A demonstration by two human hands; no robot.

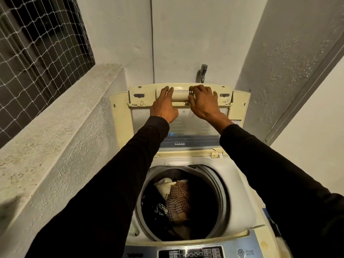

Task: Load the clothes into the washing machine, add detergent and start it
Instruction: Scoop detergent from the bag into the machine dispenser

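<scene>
A top-loading washing machine (pixel 242 198) stands in a narrow corner, and its lid (pixel 186 123) is raised and folded back against the rear wall. Both arms, in dark sleeves (pixel 119 183), reach forward over the open drum (pixel 222 192) to the lid's upper edge. The left hand (pixel 164 107) lies on the cream handle strip (pixel 181 94) at the top of the lid, its fingers extended and hooked over the rim. The right hand (pixel 203 103) sits just beside it on the same strip, its fingers curled over the top edge and its thumb out to the right; whether it truly clamps the strip cannot be told.

The clothes (pixel 175 200) lie inside the drum, towards its left side: a white piece at the top, a checked brown-and-cream garment in the middle, and dark fabric to the left and below. The control panel (pixel 191 253) with its buttons runs along the near edge of the machine, a round power button (pixel 241 252) at its right end.

A metal tap (pixel 202 72) projects from the wall just above the lid. To the left, a rough plastered ledge (pixel 55 118) sits under a window covered with white netting (pixel 37 43).
</scene>
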